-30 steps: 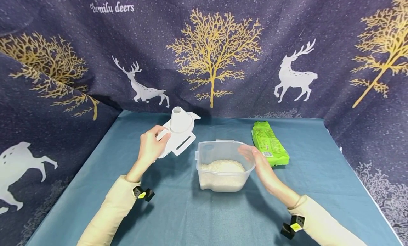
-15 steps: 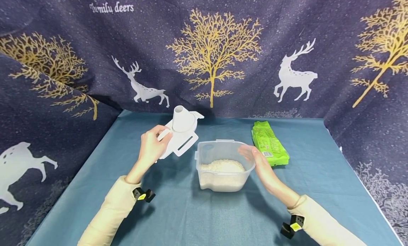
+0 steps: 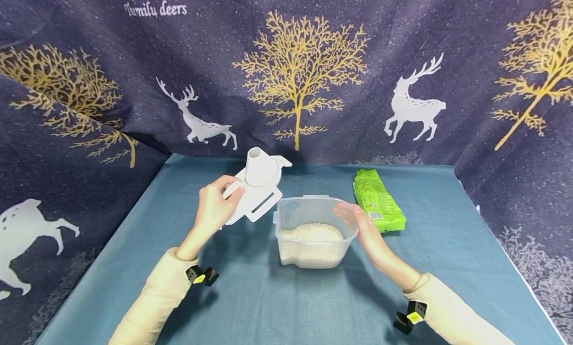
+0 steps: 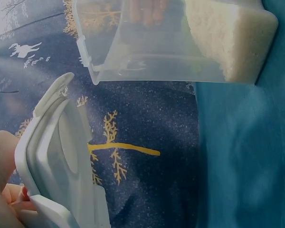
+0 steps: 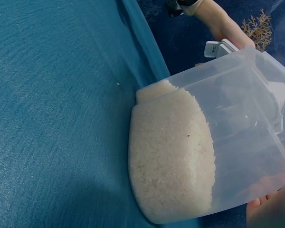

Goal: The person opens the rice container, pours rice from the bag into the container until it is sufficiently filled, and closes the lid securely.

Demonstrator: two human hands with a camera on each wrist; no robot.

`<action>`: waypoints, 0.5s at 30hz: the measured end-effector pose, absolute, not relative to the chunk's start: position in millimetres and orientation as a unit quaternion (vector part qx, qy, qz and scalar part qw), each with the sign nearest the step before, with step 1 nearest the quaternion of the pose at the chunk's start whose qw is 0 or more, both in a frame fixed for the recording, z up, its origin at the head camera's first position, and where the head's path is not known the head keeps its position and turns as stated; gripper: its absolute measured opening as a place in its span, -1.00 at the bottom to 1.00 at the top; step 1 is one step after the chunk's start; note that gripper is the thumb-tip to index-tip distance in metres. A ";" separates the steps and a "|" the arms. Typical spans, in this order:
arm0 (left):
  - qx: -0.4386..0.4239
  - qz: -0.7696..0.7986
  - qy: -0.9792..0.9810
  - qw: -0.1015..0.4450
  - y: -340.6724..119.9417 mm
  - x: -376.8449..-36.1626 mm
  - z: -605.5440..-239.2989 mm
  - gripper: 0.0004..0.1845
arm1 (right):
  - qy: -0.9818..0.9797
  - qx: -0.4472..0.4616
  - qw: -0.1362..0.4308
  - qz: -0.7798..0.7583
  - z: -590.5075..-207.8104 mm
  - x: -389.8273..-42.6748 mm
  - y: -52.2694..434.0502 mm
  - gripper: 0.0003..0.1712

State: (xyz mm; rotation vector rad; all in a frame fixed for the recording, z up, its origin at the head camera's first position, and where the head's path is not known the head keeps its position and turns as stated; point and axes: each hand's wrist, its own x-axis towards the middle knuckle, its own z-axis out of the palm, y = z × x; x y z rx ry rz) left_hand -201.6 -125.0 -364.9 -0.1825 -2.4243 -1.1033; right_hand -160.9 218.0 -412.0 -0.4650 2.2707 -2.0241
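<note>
A: What is held in the left hand [image 3: 214, 208]?

B: A white lid with a spout [image 3: 257, 186] is gripped at its near-left edge, fingers and thumb curled round the rim. The lid is carried tilted above the desk [image 3: 250, 295], its spout rising just beyond and to the right of the grip. In the left wrist view only fingertips behind the lid's edge [image 4: 52, 166] are seen.

A: And the right hand [image 3: 364, 230]?

B: It is laid against the right wall of the clear container [image 3: 313, 235], fingers fairly straight and spread along the plastic rather than wrapped round it. The container is stood on the desk just left of that hand, and white rice [image 3: 313, 233] is seen filling its lower part. The lid's lower corner is held just beside the container's far-left rim; whether they touch cannot be told.

A: Anything else nearby?

B: A green packet [image 3: 378, 201] is lying on the desk just beyond the right hand, apart from the container.
</note>
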 end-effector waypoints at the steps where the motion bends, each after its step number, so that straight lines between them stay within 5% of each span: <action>1: -0.068 -0.402 -0.883 0.234 -124.4 -200.9 -364.5 -0.81 | 0.738 -0.151 0.033 -0.657 -412.3 -160.8 218.2 -0.35; 15: -0.120 -0.387 -0.882 0.240 -114.6 -194.0 -360.0 -0.84 | 0.732 -0.145 0.036 -0.665 -412.7 -161.2 217.6 -0.31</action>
